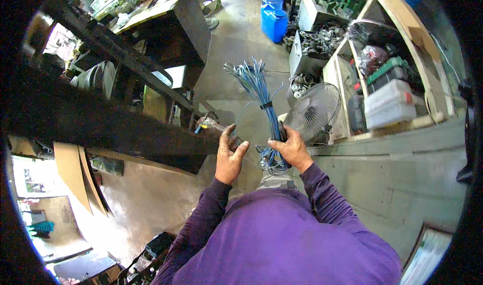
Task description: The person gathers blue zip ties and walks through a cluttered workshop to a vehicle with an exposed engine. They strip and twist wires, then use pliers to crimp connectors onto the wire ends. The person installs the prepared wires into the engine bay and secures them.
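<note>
A long bundle of blue and grey wires [270, 116] stands upright in front of me, a black tie [266, 105] round its middle. The upper ends fan out loosely, while the lower part is looped into coils. Wrapped round the bundle below the tie is my right hand [294, 148], its thumb lying across the front. To the left, my left hand [231, 156] is apart from the bundle with fingers curved and thumb spread. One thin strand bows out from the bundle down to those fingers; whether they touch it is unclear.
A grey fan [314, 111] stands close at the right, beside a wooden shelf [427, 91] with tool cases. Metal parts fill boxes [304, 58] behind it. A dark beam [100, 124] crosses the left. Blue jugs [274, 23] stand on the floor ahead.
</note>
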Demonstrator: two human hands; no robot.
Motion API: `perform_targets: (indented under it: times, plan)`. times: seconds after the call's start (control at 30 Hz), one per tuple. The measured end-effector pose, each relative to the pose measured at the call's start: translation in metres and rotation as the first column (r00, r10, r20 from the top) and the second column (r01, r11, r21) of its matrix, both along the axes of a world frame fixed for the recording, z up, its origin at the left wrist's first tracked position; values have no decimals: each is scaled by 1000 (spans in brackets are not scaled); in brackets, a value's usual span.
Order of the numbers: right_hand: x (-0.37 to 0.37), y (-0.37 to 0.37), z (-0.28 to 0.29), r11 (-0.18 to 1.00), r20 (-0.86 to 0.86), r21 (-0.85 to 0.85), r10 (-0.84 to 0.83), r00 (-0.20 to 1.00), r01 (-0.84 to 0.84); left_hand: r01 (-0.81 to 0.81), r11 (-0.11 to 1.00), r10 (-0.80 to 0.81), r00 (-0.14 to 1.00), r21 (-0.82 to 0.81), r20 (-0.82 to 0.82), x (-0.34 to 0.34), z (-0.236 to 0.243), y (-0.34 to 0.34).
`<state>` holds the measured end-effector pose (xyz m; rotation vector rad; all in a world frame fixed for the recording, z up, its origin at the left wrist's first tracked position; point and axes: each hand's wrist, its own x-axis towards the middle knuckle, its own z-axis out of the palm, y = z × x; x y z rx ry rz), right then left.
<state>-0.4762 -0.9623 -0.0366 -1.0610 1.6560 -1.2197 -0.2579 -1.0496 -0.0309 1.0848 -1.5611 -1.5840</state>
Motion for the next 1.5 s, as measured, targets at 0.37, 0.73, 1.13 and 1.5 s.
perform_targets:
  times: [0.37,0.73,1.13,1.5]
  plan:
    - [-75,-193,-26,999,153,-18,-40,987,43,274,951,-304,916,144,263,-9,89,-61]
    - [-183,-313,-65,996,-16,91,7,1000,-5,-192,981,177,925,13,335,-46,129,-134]
    - [-200,-479,19,899,237,-16,428,872,-437,-361,897,361,931,253,48,-176,19,-388]
    - [-233,-691,10,741,-541,-159,488,686,-652,-262,704,676,530,660,-511,-278,7,-655]
